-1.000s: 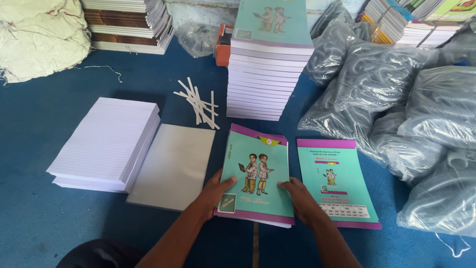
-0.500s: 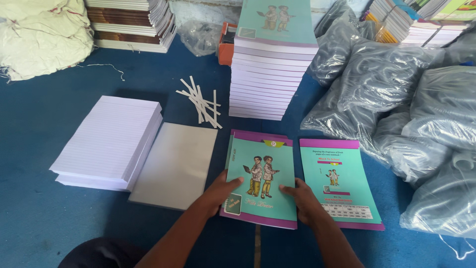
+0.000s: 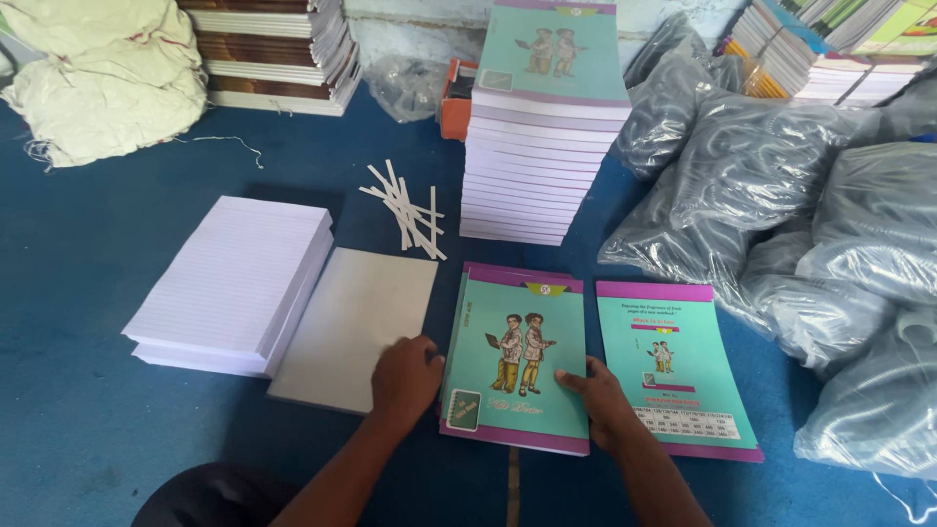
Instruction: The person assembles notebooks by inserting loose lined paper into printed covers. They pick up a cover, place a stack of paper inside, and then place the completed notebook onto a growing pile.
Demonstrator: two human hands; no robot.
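At lower centre of the frame, a teal notebook with a purple border and two cartoon figures on its cover [image 3: 519, 361] is lying flat on the blue floor covering [image 3: 88, 283], seemingly on top of another of the same kind whose purple edge is showing at its upper left, an arrangement that suggests squaring-up of a small pile. The left hand [image 3: 407, 376] is pressing its fingers, held close together, against the notebook's left edge, palm down, the forearm rising from the bottom edge of the frame. The right hand [image 3: 603, 400] is resting on the lower right corner, thumb lying on the cover and fingers tucked at the right edge; whether they are gripping underneath cannot be told. Just right of it, a teal printed back cover sheet with a purple border [image 3: 673, 366] is lying face up. Left of the left hand a plain grey card sheet [image 3: 356, 322] is lying, touching a thick stack of white ruled paper [image 3: 234, 283]. Above centre, a tall stack of finished teal notebooks [image 3: 542, 127] is standing, with loose white paper strips [image 3: 405, 210] beside it. Grey plastic-wrapped bundles [image 3: 781, 195] are filling the right side.
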